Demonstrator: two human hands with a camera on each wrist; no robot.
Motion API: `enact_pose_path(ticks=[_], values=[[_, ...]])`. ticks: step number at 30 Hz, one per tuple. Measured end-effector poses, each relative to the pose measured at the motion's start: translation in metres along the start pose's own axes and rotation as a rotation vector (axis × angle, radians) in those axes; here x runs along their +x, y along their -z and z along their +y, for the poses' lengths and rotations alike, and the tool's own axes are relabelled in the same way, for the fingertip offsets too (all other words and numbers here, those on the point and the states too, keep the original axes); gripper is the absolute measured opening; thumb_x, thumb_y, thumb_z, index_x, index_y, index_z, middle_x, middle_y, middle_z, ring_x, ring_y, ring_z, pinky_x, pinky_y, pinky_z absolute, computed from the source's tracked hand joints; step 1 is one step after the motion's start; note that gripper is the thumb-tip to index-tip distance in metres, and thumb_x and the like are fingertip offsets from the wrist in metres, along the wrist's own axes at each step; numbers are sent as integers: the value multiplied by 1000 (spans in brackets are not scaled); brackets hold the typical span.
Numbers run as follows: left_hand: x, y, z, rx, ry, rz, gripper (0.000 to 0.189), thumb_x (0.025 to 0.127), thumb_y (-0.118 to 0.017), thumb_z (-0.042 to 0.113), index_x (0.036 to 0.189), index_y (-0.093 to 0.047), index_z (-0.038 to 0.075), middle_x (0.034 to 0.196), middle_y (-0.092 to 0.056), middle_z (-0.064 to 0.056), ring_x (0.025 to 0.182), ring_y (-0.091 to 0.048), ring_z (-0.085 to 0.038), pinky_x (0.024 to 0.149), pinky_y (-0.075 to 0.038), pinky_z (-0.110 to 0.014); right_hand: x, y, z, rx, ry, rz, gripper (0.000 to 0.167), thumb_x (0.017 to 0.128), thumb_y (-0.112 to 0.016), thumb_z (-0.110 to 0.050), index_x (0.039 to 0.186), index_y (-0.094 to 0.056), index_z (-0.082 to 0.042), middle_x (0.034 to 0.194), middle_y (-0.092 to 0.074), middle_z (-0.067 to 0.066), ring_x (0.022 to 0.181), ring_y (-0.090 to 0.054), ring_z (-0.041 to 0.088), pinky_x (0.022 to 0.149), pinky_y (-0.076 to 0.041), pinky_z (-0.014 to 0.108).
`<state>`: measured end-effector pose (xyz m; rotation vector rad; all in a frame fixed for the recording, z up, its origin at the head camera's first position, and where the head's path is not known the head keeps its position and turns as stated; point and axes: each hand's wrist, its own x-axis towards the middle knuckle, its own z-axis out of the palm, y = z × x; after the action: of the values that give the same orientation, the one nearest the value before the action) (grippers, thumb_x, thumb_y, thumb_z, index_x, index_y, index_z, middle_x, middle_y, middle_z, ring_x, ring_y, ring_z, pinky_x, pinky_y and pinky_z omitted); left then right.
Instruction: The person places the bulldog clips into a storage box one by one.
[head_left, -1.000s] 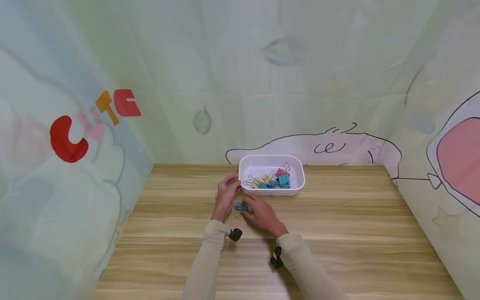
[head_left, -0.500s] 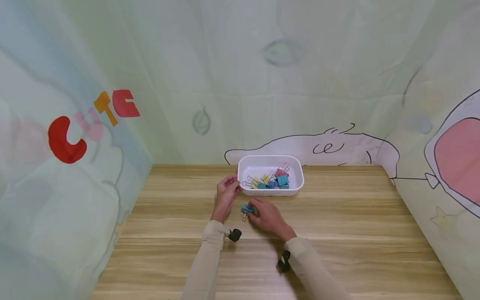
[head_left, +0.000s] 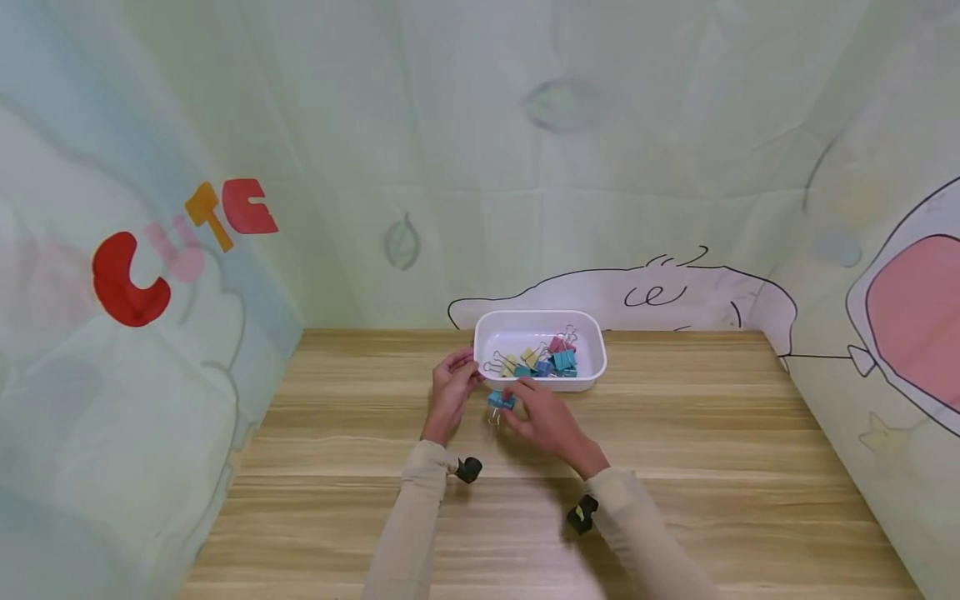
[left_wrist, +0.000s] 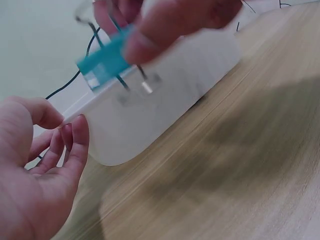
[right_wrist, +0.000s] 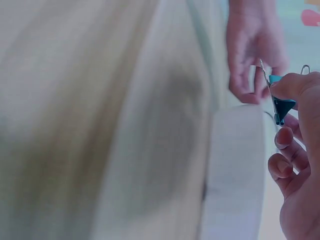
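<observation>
A white plastic tray stands at the back of the table with several binder clips, yellow, blue, teal and pink, lying in it. My left hand pinches the tray's left rim between thumb and fingers; the left wrist view shows this grip close up. My right hand holds a teal binder clip between thumb and fingers just in front of the tray's near wall. In the left wrist view the teal clip, its wire handles sticking out on both sides, overlaps the tray's rim.
The wood-grain table stretches out in front and to both sides of the tray. A printed curtain rises right behind the tray and along both sides. Small black wrist cameras are strapped at the sleeves.
My right hand has moved the teal binder clip right and then up toward the tray's near wall. The left hand has stayed at the tray's rim.
</observation>
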<state>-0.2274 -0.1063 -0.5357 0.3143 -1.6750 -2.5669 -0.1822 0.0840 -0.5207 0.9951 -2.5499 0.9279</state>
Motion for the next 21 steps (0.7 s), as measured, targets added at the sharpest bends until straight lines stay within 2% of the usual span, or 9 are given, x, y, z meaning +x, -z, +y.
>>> enact_pose_path(ticks=[9, 12, 21], values=[[0, 0, 0, 4, 3, 2, 35, 97, -55, -14, 131, -53, -20, 123, -55, -33, 92, -63, -25, 74, -59, -23, 24, 29, -1, -17, 28, 114, 20, 89, -81, -11, 102, -67, -8, 100, -67, 6, 76, -58, 19, 65, -53, 32], [0, 0, 1, 16, 10, 3, 35, 97, -56, -13, 132, -54, -18, 126, -54, -33, 94, -62, -25, 75, -59, -23, 33, 41, 1, -13, 18, 135, 20, 89, -81, -11, 102, -67, -7, 100, -67, 8, 76, -57, 20, 67, -51, 34], [0, -1, 2, 12, 24, 17, 35, 97, -56, -14, 132, -54, -18, 126, -54, -33, 94, -61, -26, 73, -59, -22, 56, 71, 10, -30, -65, 130, 20, 92, -79, -14, 106, -68, -6, 108, -67, 10, 77, -56, 21, 66, -53, 33]])
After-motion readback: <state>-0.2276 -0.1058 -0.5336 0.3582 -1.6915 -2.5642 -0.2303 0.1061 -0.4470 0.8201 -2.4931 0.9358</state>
